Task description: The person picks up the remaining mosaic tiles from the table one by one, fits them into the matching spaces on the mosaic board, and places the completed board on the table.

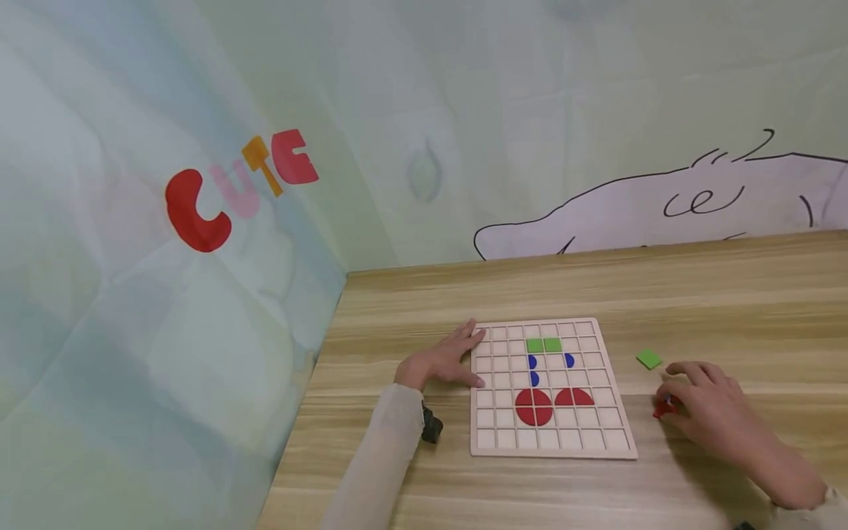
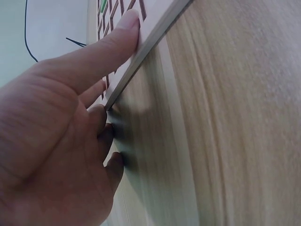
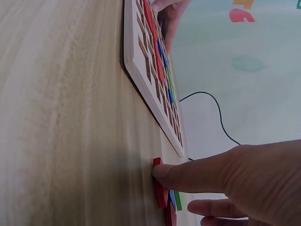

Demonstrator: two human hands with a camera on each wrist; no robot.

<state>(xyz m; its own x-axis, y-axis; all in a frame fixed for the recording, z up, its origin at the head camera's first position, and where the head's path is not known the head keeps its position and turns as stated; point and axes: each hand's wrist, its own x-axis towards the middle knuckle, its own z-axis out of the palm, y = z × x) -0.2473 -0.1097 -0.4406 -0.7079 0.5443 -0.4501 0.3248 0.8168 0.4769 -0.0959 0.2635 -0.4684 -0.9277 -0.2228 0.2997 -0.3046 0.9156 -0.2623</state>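
Observation:
A pale square board (image 1: 486, 439) with a grid of recesses lies on the wooden table. Green squares (image 1: 544, 345), blue half-discs (image 1: 534, 378) and red quarter pieces (image 1: 534, 407) sit in some of its cells. My left hand (image 1: 445, 361) rests spread at the board's left edge, thumb and index finger on the rim. Right of the board, my right hand (image 1: 712, 408) is low over a few small pieces. Its thumb tip touches a red piece (image 3: 160, 193), the other fingers loosely bent and apart from the thumb. A blue piece (image 3: 172, 199) shows behind, partly hidden.
A loose green square (image 1: 649, 359) lies on the table (image 1: 411, 298) between the board and the right hand. Light printed walls (image 1: 411, 132) stand at the left and the back. Dark wrist devices (image 1: 431, 425) are strapped on the person's wrists.

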